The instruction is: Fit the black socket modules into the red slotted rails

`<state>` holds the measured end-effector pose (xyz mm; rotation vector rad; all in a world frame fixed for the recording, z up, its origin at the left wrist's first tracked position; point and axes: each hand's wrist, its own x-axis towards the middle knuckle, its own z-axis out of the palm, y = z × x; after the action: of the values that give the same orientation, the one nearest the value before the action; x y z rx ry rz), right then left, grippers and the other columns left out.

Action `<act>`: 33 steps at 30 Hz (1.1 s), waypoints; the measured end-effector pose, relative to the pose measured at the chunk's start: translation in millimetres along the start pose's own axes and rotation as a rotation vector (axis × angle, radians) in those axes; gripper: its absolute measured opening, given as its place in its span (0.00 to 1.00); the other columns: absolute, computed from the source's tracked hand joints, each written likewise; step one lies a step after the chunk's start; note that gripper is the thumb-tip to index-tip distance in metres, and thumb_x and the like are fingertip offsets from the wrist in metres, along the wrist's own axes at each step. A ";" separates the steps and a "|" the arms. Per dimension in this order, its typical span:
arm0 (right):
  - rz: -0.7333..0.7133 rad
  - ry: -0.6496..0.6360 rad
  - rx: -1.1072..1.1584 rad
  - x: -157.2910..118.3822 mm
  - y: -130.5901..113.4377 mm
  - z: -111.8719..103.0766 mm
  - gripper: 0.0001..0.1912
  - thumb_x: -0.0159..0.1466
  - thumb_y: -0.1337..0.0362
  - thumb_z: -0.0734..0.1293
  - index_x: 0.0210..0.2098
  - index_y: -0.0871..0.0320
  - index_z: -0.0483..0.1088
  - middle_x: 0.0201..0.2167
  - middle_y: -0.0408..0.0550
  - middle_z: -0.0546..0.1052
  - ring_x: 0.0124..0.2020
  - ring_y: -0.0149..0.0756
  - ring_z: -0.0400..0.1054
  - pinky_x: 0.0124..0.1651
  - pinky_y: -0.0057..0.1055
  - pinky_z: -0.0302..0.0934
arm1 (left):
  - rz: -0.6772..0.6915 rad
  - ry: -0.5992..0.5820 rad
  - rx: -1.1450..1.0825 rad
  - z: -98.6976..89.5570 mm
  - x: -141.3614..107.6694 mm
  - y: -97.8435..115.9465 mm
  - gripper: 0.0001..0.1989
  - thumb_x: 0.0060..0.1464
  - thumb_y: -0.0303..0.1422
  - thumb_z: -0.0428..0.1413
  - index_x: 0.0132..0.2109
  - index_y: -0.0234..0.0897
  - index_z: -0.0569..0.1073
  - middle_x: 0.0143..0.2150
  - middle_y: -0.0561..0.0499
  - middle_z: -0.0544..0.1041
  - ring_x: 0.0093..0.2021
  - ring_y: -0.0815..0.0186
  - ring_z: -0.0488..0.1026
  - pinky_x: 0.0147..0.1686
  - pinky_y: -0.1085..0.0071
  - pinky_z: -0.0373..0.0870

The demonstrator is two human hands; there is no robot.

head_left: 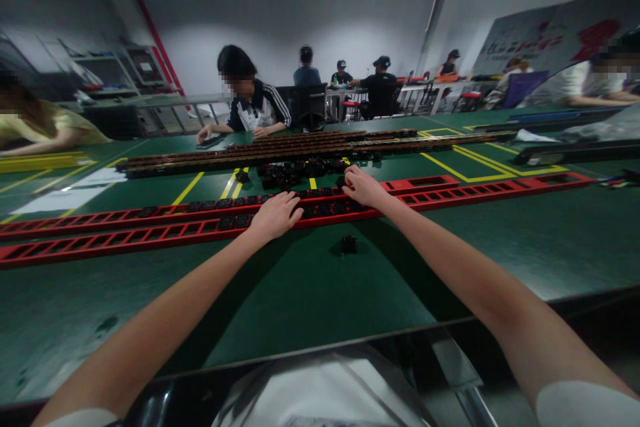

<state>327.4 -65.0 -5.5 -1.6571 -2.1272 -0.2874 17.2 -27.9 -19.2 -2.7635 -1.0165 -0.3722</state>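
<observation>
Two long red slotted rails [165, 232] lie side by side across the green table, with black square pieces [243, 221] seated in several of their slots. My left hand [277, 215] rests on the nearer rail, palm down and fingers stretched out. My right hand [364, 188] is over the rails a little farther right, its fingertips pinched together at a small black piece [341, 181]. The fingers partly cover that piece. On the table in front of the rails sits a loose black piece [349, 244].
Behind the rails lies a heap of black pieces [285, 173]. Farther back are long dark rails [200, 159] in a stack. White paper sheets [75, 192] lie at the left. A co-worker [253, 97] sits across the table; other people are at both sides and beyond.
</observation>
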 end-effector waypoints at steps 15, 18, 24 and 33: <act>-0.082 -0.114 0.003 3.0 5.3 4.6 0.17 0.71 0.64 0.61 0.52 0.61 0.77 0.58 0.58 0.75 0.56 0.48 0.71 0.62 0.43 0.64 | 0.004 0.005 0.013 0.5 0.0 -0.4 0.29 0.72 0.44 0.41 0.66 0.32 0.71 0.71 0.41 0.68 0.71 0.51 0.65 0.71 0.56 0.60; -0.101 -0.130 -0.007 4.7 7.6 5.9 0.16 0.70 0.65 0.61 0.49 0.62 0.78 0.52 0.58 0.78 0.54 0.47 0.71 0.60 0.42 0.64 | 0.005 0.004 0.007 0.3 0.0 -0.2 0.29 0.72 0.44 0.41 0.66 0.32 0.71 0.71 0.40 0.67 0.71 0.51 0.64 0.71 0.56 0.60; -0.120 -0.131 -0.016 5.9 12.5 9.2 0.16 0.70 0.66 0.61 0.48 0.62 0.79 0.49 0.57 0.80 0.52 0.45 0.72 0.59 0.39 0.63 | 0.007 -0.004 0.006 -1.6 -0.3 1.0 0.29 0.72 0.44 0.41 0.66 0.30 0.71 0.71 0.39 0.67 0.71 0.51 0.64 0.72 0.56 0.59; -0.145 -0.135 0.093 7.7 19.8 15.5 0.16 0.69 0.66 0.60 0.47 0.60 0.79 0.54 0.56 0.79 0.54 0.44 0.73 0.59 0.38 0.64 | 0.004 -0.001 0.009 0.9 0.2 -0.7 0.29 0.72 0.44 0.42 0.66 0.32 0.71 0.71 0.40 0.67 0.71 0.51 0.64 0.72 0.55 0.59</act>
<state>341.7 -46.6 -17.7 -1.5112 -2.3284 -0.1196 17.1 -27.1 -19.9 -2.7580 -1.0099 -0.3641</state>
